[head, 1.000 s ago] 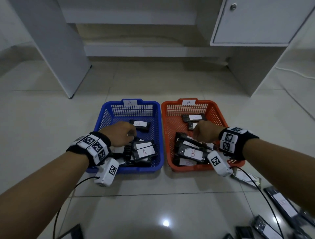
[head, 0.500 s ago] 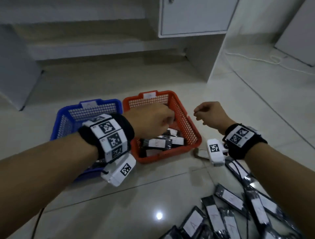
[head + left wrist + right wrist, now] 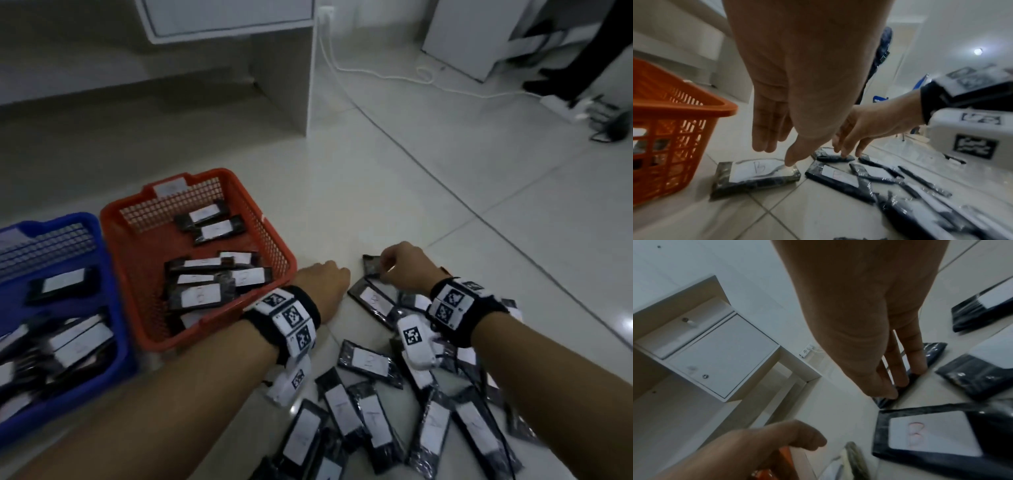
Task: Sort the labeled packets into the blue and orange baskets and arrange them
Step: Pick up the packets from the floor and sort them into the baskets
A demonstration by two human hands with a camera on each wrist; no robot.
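Both hands are over the floor right of the orange basket. My left hand hangs open, fingers straight, just above a black packet labelled B that lies beside the basket wall. My right hand has its thumb and fingertips down on the near edge of a dark packet, which lies flat on the tiles. Several labelled packets form a pile under my forearms. The orange basket and the blue basket at the left each hold several packets.
A white cabinet panel stands behind the baskets, its door visible in the right wrist view. A white cable runs across the floor to a power strip. A person's dark legs stand at the far right.
The view has swung right. Both hands left the baskets and came down to the floor pile; the right hand now touches a dark packet, the left hovers over a B packet.
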